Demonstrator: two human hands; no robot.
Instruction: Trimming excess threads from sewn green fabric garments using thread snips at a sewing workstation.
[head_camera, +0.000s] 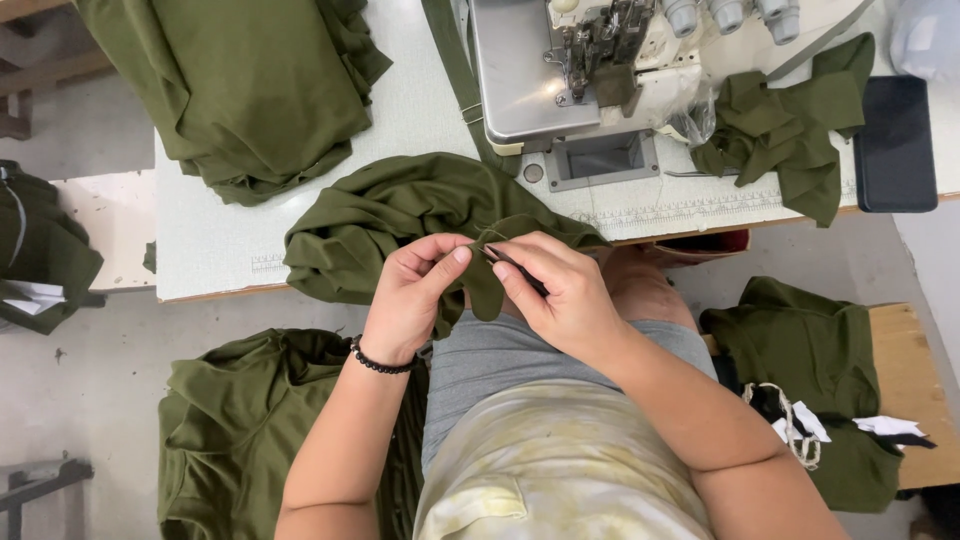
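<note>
An olive-green garment lies bunched at the near edge of the white sewing table and hangs into my lap. My left hand, with a dark bead bracelet on the wrist, pinches a fold of this garment between thumb and fingers. My right hand holds a small dark tool, thin like a thread snip, with its tip against the same fold. Both hands meet just in front of the table edge, above my lap.
A grey sewing machine stands at the back of the table. Stacks of olive fabric lie at back left, right of the machine, on the floor and on a wooden bench. A black phone rests at the table's right.
</note>
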